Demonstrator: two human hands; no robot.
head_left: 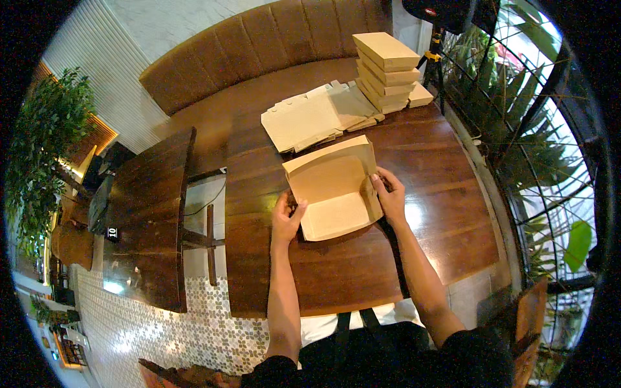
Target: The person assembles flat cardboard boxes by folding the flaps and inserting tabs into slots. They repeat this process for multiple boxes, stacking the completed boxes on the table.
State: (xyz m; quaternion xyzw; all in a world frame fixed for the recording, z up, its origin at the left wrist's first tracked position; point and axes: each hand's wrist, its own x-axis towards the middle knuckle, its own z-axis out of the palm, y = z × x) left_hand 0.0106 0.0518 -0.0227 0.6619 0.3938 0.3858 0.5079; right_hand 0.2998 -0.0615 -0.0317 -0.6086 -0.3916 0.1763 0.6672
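Head view: left hand [288,218] and right hand [389,194] pinch opposite sides of the open cardboard box [337,184] over the desk [339,278]; it looks light and easily creased, best held by the side walls.

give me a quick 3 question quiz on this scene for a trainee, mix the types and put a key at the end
1. True or false: the cardboard box between the left grip and the right grip has its lid closed.

2. Seen in the picture, where is the stack of boxes relative to the flat cardboard pieces?
a) to their left
b) to their right
c) underneath them

3. Fill in: the flat cardboard pieces lie on a brown wooden ____.

Key:
1. False, it stands open
2. b
3. table
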